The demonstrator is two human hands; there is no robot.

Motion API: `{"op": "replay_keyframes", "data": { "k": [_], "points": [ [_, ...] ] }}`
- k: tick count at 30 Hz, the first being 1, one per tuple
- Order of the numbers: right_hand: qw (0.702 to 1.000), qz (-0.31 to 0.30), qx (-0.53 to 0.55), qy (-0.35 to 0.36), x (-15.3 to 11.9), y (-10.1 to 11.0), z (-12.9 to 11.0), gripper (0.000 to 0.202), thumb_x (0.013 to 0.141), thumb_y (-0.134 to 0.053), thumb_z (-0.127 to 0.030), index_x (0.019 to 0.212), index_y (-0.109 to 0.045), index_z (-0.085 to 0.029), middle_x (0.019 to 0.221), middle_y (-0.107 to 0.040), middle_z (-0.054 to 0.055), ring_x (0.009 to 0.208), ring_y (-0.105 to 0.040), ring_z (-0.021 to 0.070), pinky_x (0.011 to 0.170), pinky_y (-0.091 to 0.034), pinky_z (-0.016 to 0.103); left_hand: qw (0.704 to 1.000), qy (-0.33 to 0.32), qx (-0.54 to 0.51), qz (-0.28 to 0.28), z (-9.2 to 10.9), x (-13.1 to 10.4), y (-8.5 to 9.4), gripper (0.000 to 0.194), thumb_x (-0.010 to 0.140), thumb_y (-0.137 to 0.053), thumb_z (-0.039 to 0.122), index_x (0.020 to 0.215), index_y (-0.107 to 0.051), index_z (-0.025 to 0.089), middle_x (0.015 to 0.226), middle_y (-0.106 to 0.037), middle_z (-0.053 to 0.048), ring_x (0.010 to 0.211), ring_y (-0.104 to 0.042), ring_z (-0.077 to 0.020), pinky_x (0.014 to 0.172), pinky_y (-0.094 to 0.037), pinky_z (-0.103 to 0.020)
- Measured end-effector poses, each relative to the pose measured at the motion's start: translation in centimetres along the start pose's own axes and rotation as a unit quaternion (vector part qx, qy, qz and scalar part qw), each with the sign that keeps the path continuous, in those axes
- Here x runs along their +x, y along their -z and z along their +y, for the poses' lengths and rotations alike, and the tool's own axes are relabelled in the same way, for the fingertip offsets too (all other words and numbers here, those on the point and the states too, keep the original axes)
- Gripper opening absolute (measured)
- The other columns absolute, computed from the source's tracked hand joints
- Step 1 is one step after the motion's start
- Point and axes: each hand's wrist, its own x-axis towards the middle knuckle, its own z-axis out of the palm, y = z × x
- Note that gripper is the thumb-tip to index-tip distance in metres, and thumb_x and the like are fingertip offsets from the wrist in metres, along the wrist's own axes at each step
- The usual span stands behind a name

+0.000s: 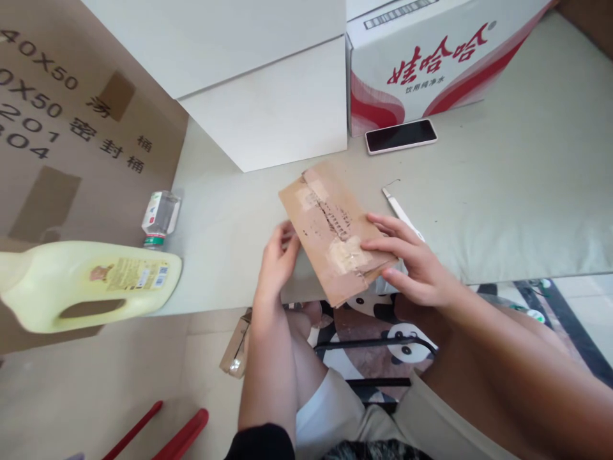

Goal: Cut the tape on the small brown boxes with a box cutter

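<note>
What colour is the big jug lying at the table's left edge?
Pale yellow jug, with a small printed label; the head view shows it.

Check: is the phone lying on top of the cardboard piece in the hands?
No, the phone lies on the table by the red-and-white box, apart from the cardboard piece.

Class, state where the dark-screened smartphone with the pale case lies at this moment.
In the head view the dark-screened smartphone lies flat on the pale table, upper right of centre, directly before the red-and-white printed carton.
</note>
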Motion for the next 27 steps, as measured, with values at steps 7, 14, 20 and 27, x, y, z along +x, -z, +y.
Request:
{"op": "replay_keyframes", "data": {
  "k": [7,14,20,27],
  "points": [
    [0.999,-0.045,-0.001,-0.008,0.2,-0.2,-0.5,0.036,0.093,-0.062,-0.037,0.128,-0.062,-0.029,0.161,-0.041,0.010,0.149,-0.042,0.0315,0.117,-0.045,0.049,0.968,-0.239,0.044,0.057,0.8,-0.4,-0.7,0.059,0.088,-0.054,0.074,0.121,-0.069,0.029,0.164,-0.035,-0.011,0.154,-0.033,-0.0347,0.121,-0.035,-0.055],
    [0.984,0.120,-0.063,-0.119,0.9,1.1,0.0,0.027,0.098,-0.049,-0.043,0.089,-0.065,-0.024,0.119,-0.066,0.011,0.110,-0.066,0.0274,0.099,-0.054,0.050,0.973,-0.220,0.035,0.059,1.2,-0.3,-1.4,0.056,0.089,-0.054,0.073,0.118,-0.068,0.027,0.162,-0.035,-0.013,0.156,-0.027,-0.0364,0.122,-0.032,-0.059],
    [0.866,0.018,-0.344,-0.362,0.5,2.3,3.9,0.047,0.080,-0.064,-0.045,0.120,-0.065,-0.021,0.115,-0.065,0.018,0.096,-0.065,0.0361,0.074,-0.055,0.053,0.975,-0.212,0.025,0.058,1.2,-0.3,-1.4,0.058,0.087,-0.055,0.075,0.117,-0.067,0.027,0.162,-0.034,-0.013,0.155,-0.027,-0.0365,0.122,-0.032,-0.058],
    [0.884,-0.034,-0.253,-0.391,1.5,2.2,2.4,0.053,0.080,-0.053,-0.028,0.132,-0.062,-0.023,0.074,-0.068,0.004,0.062,-0.058,0.0232,0.059,-0.047,0.038,0.973,-0.222,0.023,0.061,1.2,-0.5,-1.5,0.053,0.090,-0.054,0.072,0.118,-0.067,0.028,0.162,-0.036,-0.013,0.154,-0.032,-0.0362,0.121,-0.035,-0.058]
  ]
}}
